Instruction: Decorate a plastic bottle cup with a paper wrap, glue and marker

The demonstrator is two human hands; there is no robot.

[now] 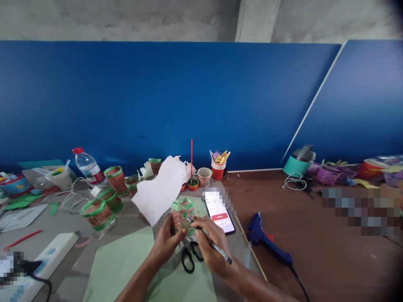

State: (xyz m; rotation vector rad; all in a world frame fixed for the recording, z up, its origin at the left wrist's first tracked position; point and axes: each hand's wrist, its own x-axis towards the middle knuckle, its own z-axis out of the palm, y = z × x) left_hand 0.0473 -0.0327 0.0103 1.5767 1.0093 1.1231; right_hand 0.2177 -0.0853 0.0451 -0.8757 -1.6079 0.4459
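Note:
My left hand (166, 242) is wrapped around the side of a small cup (178, 219) with a green rim and a patchy reddish-brown and green surface. Between the closed fingers of my right hand (215, 243) is a pen (223, 252), its tip at the front of the cup. Whether the tip touches the surface I cannot tell. Under the cup, black-handled scissors (183, 261) lie on pale green paper (121, 262); their blades are mostly hidden.
A phone (227, 226) and a blue glue gun (270, 243) lie to the right. Torn white paper (162, 188) is behind the cup. Similar green-rimmed cups (97, 214), a water bottle (90, 167) and a power strip (53, 260) are on the left. A blue partition (176, 100) stands behind.

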